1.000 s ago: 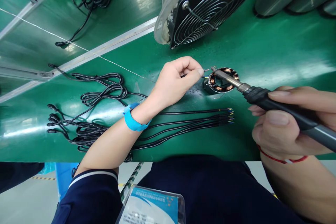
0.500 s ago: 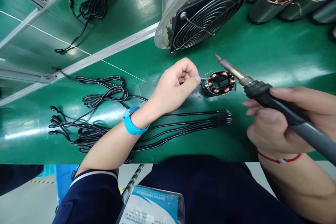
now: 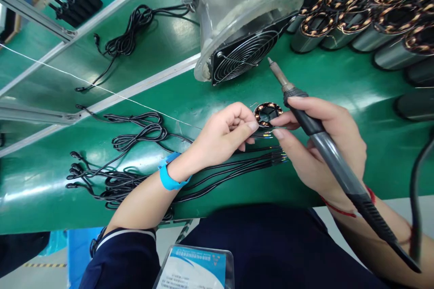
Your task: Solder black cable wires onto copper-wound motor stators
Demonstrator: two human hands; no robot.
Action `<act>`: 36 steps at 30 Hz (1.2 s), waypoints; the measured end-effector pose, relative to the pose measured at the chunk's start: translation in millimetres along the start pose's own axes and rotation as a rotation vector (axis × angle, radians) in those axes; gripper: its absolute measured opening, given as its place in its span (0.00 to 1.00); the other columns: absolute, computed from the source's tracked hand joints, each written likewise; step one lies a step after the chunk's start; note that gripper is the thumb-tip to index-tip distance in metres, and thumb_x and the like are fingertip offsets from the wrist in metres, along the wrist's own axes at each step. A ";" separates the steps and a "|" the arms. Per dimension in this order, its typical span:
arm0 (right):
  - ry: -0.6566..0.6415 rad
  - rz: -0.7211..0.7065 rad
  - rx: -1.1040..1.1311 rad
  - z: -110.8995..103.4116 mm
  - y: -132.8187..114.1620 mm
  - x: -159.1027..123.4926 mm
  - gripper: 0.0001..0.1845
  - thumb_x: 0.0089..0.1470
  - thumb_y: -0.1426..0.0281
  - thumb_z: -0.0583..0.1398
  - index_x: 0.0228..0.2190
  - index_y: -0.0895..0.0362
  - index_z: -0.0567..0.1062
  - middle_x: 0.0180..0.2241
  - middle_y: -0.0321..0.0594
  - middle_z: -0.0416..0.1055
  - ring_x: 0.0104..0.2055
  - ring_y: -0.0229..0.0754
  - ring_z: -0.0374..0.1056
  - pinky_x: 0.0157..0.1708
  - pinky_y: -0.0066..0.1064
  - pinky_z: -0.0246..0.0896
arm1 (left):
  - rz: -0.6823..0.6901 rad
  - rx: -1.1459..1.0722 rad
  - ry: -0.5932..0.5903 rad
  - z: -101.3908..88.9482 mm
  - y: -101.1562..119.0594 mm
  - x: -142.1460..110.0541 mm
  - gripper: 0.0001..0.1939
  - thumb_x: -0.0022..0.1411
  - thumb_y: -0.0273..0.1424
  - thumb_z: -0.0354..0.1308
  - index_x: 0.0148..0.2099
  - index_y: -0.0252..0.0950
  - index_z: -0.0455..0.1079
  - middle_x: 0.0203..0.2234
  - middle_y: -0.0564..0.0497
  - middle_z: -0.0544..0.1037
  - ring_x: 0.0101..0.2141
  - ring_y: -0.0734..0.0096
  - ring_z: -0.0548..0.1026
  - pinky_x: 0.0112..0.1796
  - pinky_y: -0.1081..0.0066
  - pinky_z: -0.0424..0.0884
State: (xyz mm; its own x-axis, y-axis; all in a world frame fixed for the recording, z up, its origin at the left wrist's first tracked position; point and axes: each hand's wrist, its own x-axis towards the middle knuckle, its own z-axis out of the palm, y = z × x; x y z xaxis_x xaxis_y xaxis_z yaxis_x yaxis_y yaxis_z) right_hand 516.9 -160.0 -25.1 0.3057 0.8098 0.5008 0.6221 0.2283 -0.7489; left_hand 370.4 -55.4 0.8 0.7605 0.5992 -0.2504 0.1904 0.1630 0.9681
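Observation:
In my right hand (image 3: 325,144) is a soldering iron (image 3: 315,135), its tip pointing up and away. The thumb and a fingertip of that hand reach toward a stator (image 3: 267,114) with copper windings, which stands upright on the bench. My left hand (image 3: 227,133) is closed in a pinch just left of the stator. A thin, pale strand of solder wire (image 3: 135,99) runs from the upper left to behind this hand; its end is hidden. Below the fingertips, a black cable end (image 3: 259,136) shows coloured wire tips.
Several black cables (image 3: 220,174) lie near the front edge, coils to the left. A fume hood with a fan grille (image 3: 242,56) stands beyond my hands. Several stators (image 3: 362,49) crowd the back right. A metal rail (image 3: 135,88) crosses the green bench (image 3: 339,86).
My right hand has moved left with the soldering iron, its fingers now close to the stator and my left hand. The view has shifted, showing more stators. My left hand remains pinched.

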 end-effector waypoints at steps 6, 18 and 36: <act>0.052 0.008 0.105 2.8 -2.1 -3.1 0.29 0.52 0.76 0.64 0.54 0.49 0.68 0.37 0.35 0.74 0.42 0.42 0.72 0.50 0.41 0.70 | 0.042 -0.007 0.009 1.8 1.2 -1.6 0.13 0.61 0.38 0.59 0.32 0.35 0.62 0.21 0.56 0.70 0.20 0.84 0.68 0.19 0.83 0.62; 0.070 -0.004 0.199 3.5 -1.4 -5.4 0.31 0.50 0.74 0.65 0.55 0.46 0.67 0.39 0.36 0.74 0.42 0.45 0.71 0.50 0.44 0.66 | 0.113 0.035 0.013 3.2 -0.1 -4.5 0.15 0.60 0.42 0.59 0.33 0.35 0.65 0.21 0.56 0.71 0.22 0.81 0.71 0.24 0.79 0.65; 0.006 -0.110 0.080 7.9 5.1 3.4 0.29 0.52 0.77 0.63 0.54 0.47 0.67 0.34 0.33 0.74 0.39 0.40 0.72 0.43 0.34 0.72 | 0.074 0.178 0.003 -4.8 4.9 -0.5 0.07 0.57 0.31 0.58 0.29 0.33 0.67 0.20 0.56 0.66 0.22 0.81 0.61 0.25 0.76 0.59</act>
State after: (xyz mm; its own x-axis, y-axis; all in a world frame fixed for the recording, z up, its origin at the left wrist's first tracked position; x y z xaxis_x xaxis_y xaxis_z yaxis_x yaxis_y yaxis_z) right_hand 515.4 -151.8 -30.7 0.2429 0.7745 0.5840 0.5930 0.3579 -0.7213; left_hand 367.9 -51.1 5.7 0.7745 0.6070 -0.1779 0.2407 -0.0228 0.9703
